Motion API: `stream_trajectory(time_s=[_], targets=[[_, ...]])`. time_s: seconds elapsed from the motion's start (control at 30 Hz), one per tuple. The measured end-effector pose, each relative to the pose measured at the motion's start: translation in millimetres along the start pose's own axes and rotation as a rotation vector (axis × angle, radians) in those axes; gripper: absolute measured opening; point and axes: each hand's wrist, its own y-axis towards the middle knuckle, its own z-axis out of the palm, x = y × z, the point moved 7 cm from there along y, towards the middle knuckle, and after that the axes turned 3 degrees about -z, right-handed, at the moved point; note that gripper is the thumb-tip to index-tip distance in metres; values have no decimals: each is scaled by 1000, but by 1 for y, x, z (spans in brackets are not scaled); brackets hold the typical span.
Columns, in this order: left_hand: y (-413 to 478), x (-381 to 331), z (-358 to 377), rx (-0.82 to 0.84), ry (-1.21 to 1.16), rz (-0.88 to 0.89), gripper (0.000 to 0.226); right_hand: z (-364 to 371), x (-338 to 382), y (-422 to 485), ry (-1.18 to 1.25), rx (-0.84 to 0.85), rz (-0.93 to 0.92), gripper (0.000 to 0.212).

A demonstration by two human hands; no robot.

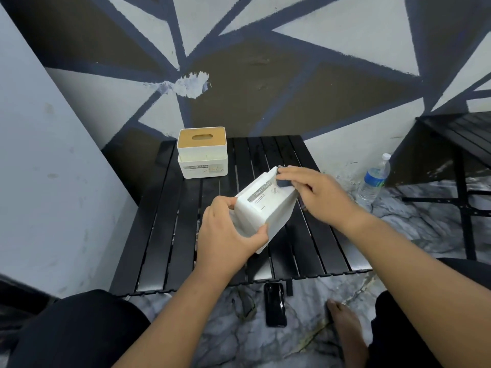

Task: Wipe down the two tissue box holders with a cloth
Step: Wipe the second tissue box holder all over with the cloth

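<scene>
The left hand clamps the tilted tissue holder at its near end; the right hand, fingers flat, presses a cloth against its far edge.

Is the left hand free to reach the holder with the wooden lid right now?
Probably not yet: the left hand grips the tilted holder; nothing stands between it and the lidded holder.
</scene>
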Motion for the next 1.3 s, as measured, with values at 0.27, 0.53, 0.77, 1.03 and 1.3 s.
stream_trajectory(time_s=[0.27, 0.53, 0.77, 1.03, 1.3], targets=[[1, -2, 2, 3, -28, 27, 76, 36, 55, -22, -21, 126, -278, 48], [2, 1, 3, 18, -7, 24, 77, 33, 44, -6, -13, 11, -58, 44], [5, 2, 1, 39, 2, 7, 72, 8, 17, 3, 16, -19, 27, 44], [1, -6, 3, 47, 11, 73, 77, -23, 18, -1, 353, -223, 214, 39], [2, 2, 25, 359, -116, 129, 36, -6, 10, 14, 308, -87, 186, 37]])
